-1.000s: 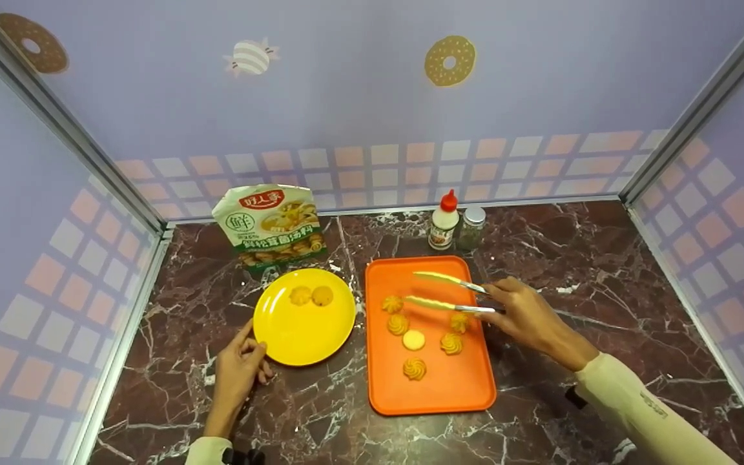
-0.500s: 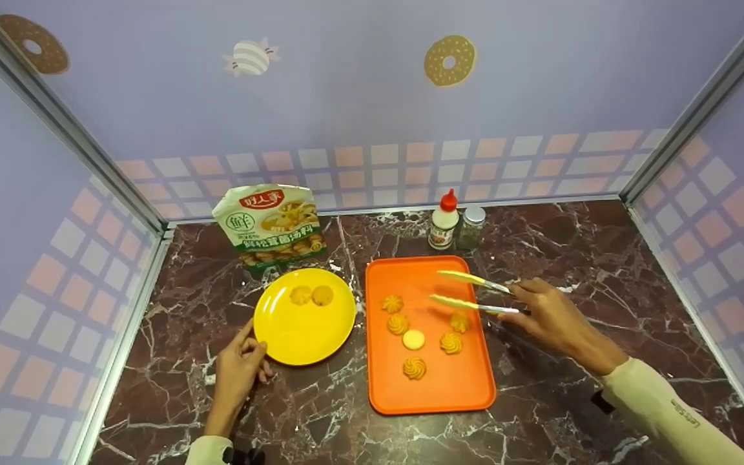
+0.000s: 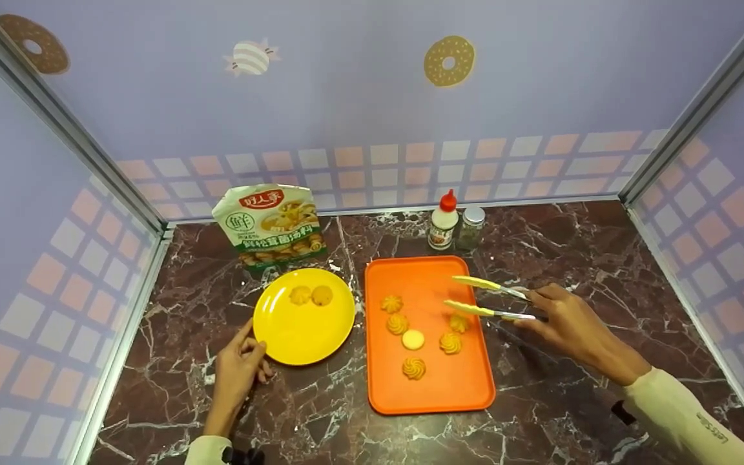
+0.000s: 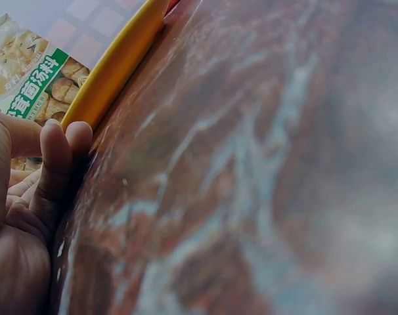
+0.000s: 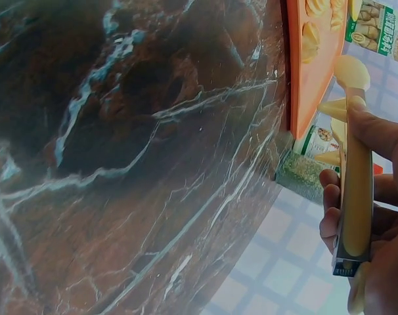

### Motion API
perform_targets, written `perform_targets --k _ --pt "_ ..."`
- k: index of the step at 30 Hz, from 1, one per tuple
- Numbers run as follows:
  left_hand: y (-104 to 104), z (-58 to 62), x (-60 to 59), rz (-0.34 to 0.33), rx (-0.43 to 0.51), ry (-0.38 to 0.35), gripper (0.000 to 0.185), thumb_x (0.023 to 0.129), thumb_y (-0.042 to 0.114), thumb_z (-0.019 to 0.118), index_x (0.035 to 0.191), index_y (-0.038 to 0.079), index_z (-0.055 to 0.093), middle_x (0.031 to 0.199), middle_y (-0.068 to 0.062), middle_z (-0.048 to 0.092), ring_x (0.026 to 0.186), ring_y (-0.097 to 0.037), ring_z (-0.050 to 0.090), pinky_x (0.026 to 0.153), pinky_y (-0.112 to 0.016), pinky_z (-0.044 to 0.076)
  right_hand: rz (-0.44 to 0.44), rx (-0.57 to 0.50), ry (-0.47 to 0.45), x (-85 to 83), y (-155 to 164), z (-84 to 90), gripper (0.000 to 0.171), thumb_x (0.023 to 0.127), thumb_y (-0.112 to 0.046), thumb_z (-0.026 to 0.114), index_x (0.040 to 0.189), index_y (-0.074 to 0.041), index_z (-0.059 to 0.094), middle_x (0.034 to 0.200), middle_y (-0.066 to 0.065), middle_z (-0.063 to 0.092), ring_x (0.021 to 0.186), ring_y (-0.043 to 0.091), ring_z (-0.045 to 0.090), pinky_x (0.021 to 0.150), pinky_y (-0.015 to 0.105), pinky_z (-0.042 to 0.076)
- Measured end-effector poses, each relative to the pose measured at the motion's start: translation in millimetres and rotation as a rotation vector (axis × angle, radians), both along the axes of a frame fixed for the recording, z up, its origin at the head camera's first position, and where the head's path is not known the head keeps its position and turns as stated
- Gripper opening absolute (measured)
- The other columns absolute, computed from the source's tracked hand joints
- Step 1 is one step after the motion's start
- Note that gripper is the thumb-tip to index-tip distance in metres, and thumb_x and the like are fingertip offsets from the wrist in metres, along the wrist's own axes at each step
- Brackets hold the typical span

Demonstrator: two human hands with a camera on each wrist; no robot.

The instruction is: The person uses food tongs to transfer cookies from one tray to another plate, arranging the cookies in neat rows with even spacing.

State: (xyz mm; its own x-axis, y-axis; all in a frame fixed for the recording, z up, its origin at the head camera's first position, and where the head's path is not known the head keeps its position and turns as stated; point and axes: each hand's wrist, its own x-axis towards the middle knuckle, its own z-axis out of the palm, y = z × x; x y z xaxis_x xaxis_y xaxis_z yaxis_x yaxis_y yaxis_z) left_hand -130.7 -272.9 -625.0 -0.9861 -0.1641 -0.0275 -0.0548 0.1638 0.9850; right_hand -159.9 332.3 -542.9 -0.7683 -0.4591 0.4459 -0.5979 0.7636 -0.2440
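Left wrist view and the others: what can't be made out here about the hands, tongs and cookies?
- Left wrist view: only the plate's rim shows; its cookies lie beyond the rim. The marble is blurred.
- Right wrist view: the tongs' tips and most of the tray are cut off by the frame edge.
- Head view: print on the pouch and bottle is too small to read; how the right hand fingers wrap the tongs is hidden underneath.

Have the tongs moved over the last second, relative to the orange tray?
Yes. The tongs, held by the right hand, have shifted toward the right edge of the orange tray; their tips were farther in over it earlier.
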Motion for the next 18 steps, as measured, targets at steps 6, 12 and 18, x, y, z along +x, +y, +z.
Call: perform_targets --k 6,12,18 --pt "0 0.7 0.5 0.004 0.008 -0.005 0.062 0.109 -0.001 0.065 0.166 -0.004 0.043 0.087 -0.025 0.067 0.050 -0.019 0.064 0.043 -0.029 0.056 0.022 0.028 0.023 3.8 6 1.7 0.052 0.076 -0.015 0.101 0.120 0.004 0.080 0.099 0.012 0.071 0.079 0.022 0.066 0.061 0.040 0.060" --pt "0 -0.2 0.2 0.005 0.001 -0.003 0.061 0.108 -0.002 0.065 0.165 -0.005 0.044 0.086 -0.024 0.067 0.049 -0.019 0.063 0.043 -0.029 0.056 0.040 0.049 0.018 8.6 11 4.3 0.049 0.077 -0.016 0.101 0.118 0.004 0.081 0.100 0.011 0.072 0.081 0.022 0.067 0.063 0.040 0.061" --pt "0 0.0 0.4 0.002 0.010 0.002 0.061 0.108 -0.002 0.065 0.165 -0.005 0.044 0.087 -0.024 0.067 0.050 -0.019 0.064 0.043 -0.028 0.056 0.041 0.065 0.007 14.2 15 5.2 0.051 0.077 -0.017 0.101 0.119 0.003 0.081 0.100 0.009 0.071 0.082 0.020 0.066 0.064 0.040 0.060"
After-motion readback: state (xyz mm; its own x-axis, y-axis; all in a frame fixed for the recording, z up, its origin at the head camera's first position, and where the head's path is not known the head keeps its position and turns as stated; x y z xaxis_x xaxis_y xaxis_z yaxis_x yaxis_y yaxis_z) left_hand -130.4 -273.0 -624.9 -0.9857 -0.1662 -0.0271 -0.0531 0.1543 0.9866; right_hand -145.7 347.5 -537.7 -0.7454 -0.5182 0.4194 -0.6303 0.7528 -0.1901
